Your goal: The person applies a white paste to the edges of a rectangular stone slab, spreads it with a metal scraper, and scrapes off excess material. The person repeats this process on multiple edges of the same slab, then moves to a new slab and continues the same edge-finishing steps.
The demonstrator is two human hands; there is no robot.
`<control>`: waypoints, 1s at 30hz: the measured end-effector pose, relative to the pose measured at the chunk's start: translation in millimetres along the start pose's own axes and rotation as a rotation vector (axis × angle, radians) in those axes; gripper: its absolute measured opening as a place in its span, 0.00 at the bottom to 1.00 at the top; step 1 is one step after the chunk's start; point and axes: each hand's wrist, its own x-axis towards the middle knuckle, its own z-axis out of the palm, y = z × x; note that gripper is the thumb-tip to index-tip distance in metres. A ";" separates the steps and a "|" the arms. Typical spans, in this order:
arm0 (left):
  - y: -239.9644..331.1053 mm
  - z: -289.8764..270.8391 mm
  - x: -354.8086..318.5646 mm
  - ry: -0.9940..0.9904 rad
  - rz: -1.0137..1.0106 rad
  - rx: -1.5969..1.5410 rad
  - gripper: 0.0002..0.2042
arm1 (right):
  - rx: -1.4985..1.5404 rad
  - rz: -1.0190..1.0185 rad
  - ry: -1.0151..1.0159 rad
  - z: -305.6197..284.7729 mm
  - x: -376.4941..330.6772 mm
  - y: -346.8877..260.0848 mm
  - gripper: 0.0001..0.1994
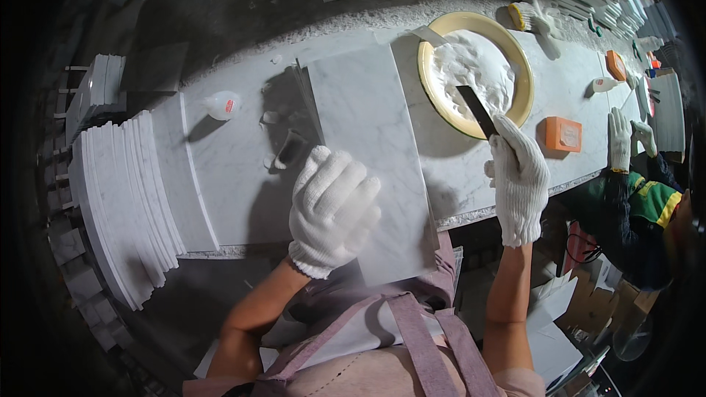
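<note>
My right hand [520, 180], in a white knit glove, is closed around a dark flat scraper blade [477, 112]. The blade's tip reaches over a yellow-rimmed basin [525, 73] filled with white paste or powder [471, 66]. A pale grey-veined marble slab [368, 121] lies lengthwise before me, its near end overhanging the bench toward my apron. At the slab's left edge is my left hand [333, 209], also gloved, with its fingers curled in. Whatever its palm may hold is hidden. A second flat tool [428, 35] rests on the basin's far left rim.
Left of the slab are a white squeeze bottle [222, 106], small fragments [292, 148] and stacked tiles [121, 206]. An orange block [563, 134] lies right of the basin, spare gloves [540, 18] behind it. At far right, a co-worker's gloved hands [620, 140] rest near the bench.
</note>
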 end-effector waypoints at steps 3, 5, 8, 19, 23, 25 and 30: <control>-3.3 4.6 -3.0 0.076 0.046 -0.029 0.15 | -0.016 -0.021 -0.038 3.2 5.4 5.7 0.15; -3.0 6.2 -4.2 0.104 0.061 -0.003 0.15 | -0.060 -0.040 -0.062 5.6 9.1 8.7 0.15; -1.3 6.8 -4.2 0.122 0.058 0.009 0.15 | -0.150 -0.124 -0.068 9.2 16.8 11.4 0.14; -3.0 5.2 -2.8 0.100 0.057 -0.067 0.14 | 0.059 0.080 -0.132 11.0 25.8 11.8 0.14; -4.2 8.7 -2.5 0.147 0.058 -0.050 0.15 | 0.113 0.109 -0.130 10.5 23.4 10.5 0.15; -6.2 9.3 -1.2 0.134 0.044 -0.078 0.16 | 0.163 0.129 -0.114 9.9 20.8 7.1 0.16; -12.5 6.6 4.3 0.158 0.107 -0.175 0.11 | 0.281 0.235 -0.159 6.2 4.5 -13.6 0.17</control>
